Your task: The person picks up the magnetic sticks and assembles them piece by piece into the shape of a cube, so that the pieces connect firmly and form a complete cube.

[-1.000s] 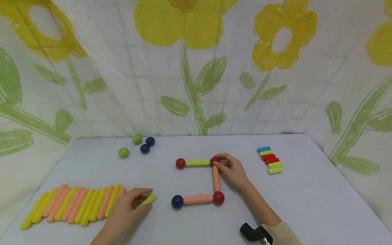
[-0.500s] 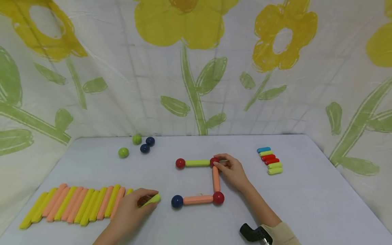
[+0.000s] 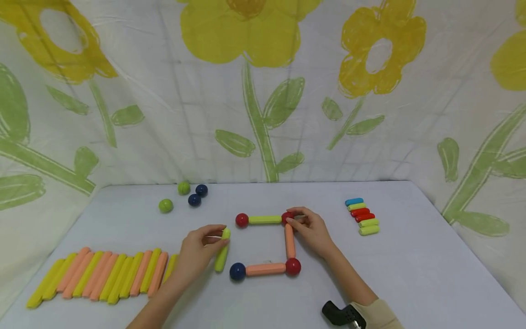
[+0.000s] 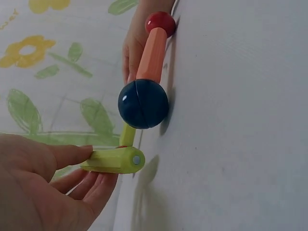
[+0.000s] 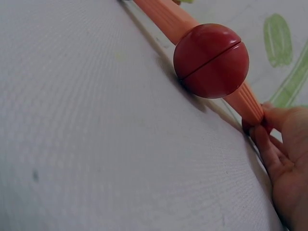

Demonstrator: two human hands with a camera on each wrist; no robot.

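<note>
My left hand (image 3: pixel 196 252) pinches a yellow-green magnetic stick (image 3: pixel 222 251) between thumb and fingers, just left of a three-sided frame. In the left wrist view a pale round disc shows in the end of this stick (image 4: pixel 113 160), which is apart from the navy ball (image 4: pixel 143 104). The frame has a yellow-green stick (image 3: pixel 265 220) at its far side and orange sticks at its right (image 3: pixel 290 241) and near (image 3: pixel 265 269) sides. Its corners are a red ball (image 3: pixel 242 220), another red ball (image 3: pixel 293 266), the navy ball, and a far-right red ball (image 3: pixel 286 217) pinched by my right hand (image 3: pixel 311 230).
Yellow and orange sticks (image 3: pixel 102 275) lie in a row at the left. Green balls (image 3: pixel 166 205) and navy balls (image 3: pixel 195 199) sit at the back left. Several short coloured sticks (image 3: pixel 363 216) lie at the back right. A flowered cloth (image 3: pixel 185 114) hangs behind the table.
My left hand has moved right and away from me, toward the frame's left side. Its stick has swung from slanting sideways to pointing nearly away from me. My right hand stays in place.
</note>
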